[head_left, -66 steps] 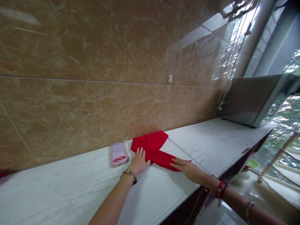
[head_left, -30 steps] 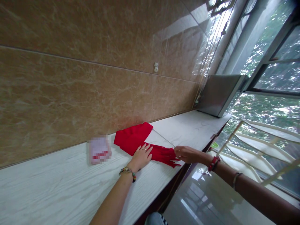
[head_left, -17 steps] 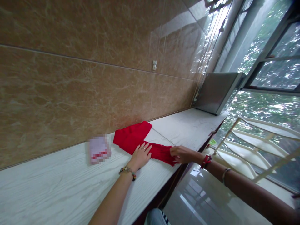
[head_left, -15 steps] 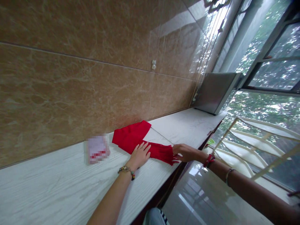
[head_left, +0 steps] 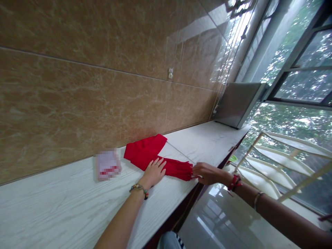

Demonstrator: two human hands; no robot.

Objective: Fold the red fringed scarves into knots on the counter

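Observation:
A red fringed scarf [head_left: 147, 148] lies folded at an angle on the white countertop, close to the wall. My left hand [head_left: 154, 171] rests flat on the scarf near its fold, fingers stretched out and slightly apart. At the scarf's right end, my right hand [head_left: 206, 173] has its fingers closed around the ends of the fringe [head_left: 185, 170]. The fingertips of that hand are partly hidden. Left of the scarf sits a small pale packet [head_left: 107, 164] with a red band, blurred by pixelation.
The white countertop [head_left: 64, 204] runs along a brown tiled wall [head_left: 90, 93]. A grey metal box-like appliance [head_left: 237, 103] stands at its far end. To the right are a cream tiered rack [head_left: 272, 166], a green bowl [head_left: 233, 158] and windows.
My right hand has shifted slightly to the right and turned, its fingers closing more over the fringe. The fringe looks straighter and more gathered. My left hand stays on the scarf.

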